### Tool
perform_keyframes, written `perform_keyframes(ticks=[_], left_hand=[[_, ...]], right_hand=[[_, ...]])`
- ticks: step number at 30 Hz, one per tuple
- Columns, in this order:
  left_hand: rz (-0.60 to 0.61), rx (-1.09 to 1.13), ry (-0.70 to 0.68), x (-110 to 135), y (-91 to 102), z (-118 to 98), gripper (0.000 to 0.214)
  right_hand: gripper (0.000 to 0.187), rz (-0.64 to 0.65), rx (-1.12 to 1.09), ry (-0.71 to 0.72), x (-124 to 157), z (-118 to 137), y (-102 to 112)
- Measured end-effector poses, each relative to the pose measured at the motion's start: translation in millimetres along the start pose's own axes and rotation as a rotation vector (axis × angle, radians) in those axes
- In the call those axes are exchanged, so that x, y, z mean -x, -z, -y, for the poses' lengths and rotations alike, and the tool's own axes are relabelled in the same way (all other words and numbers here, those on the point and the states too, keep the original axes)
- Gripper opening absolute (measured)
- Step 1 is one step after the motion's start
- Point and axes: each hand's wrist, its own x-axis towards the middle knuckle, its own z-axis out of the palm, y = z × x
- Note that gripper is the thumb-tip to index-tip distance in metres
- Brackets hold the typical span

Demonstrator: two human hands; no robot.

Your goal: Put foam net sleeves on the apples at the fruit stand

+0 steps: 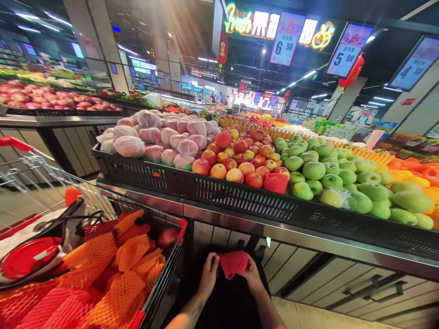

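Observation:
Low in front of my body, a red foam fruit net (233, 264) is stretched between my two hands. My left hand (210, 270) pinches its left edge, while my right hand (253, 273) grips the right side. Whether fruit sits inside the net I cannot tell. Beyond my hands, red apples (234, 175) fill part of a black display crate (178, 187). Two of the fruits there wear red foam nets, one of them a netted apple (276, 183) at the crate's front edge.
At left stands a shopping cart (180, 223) holding orange foam nets (124, 292), pink foam nets (56, 308) and a bag (73, 224). Wrapped pink fruit (129, 146) lies left of the apples, green apples (313, 170) right. A metal ledge (212, 212) runs below the crate.

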Motion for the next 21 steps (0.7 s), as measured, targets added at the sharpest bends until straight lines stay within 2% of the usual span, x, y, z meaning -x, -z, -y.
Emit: perform_keyframes(ticks=[4, 8, 10, 13, 15, 17, 19, 21], left_hand=[[0.119, 0.216, 0.115, -6.2, -0.5, 3.6, 0.058], [0.102, 0.377, 0.212, -9.0, 5.6, 6.5, 0.057], [0.094, 0.414, 0.206, -7.8, 8.2, 3.6, 0.056], [0.082, 0.352, 0.145, -4.6, 8.7, -5.3, 0.054], [0.047, 0.289, 0.14, -3.7, 7.5, -10.2, 0.057], [0.035, 0.246, 0.183, -5.2, 6.2, -11.0, 0.059], [0.066, 0.241, 0.21, -8.5, 5.3, -7.5, 0.061], [0.102, 0.263, 0.191, -12.3, 5.0, -1.4, 0.062]], right_hand=[[0.065, 0.115, -0.199, -0.125, 2.4, 12.1, 10.8], [0.076, 0.217, -0.129, -0.301, 2.1, 20.7, 9.8], [0.066, 0.262, -0.082, -0.361, 2.5, 18.5, 5.2], [0.054, 0.301, -0.045, -0.364, 2.3, 11.6, -1.8], [0.049, 0.285, -0.029, -0.319, -0.3, 15.3, -6.2], [0.044, 0.263, 0.094, -0.216, -6.6, 35.9, -11.5], [0.037, 0.277, 0.45, -0.05, -17.6, 77.4, -17.8], [0.031, 0.276, 0.701, 0.148, -33.9, 134.7, -24.4]])
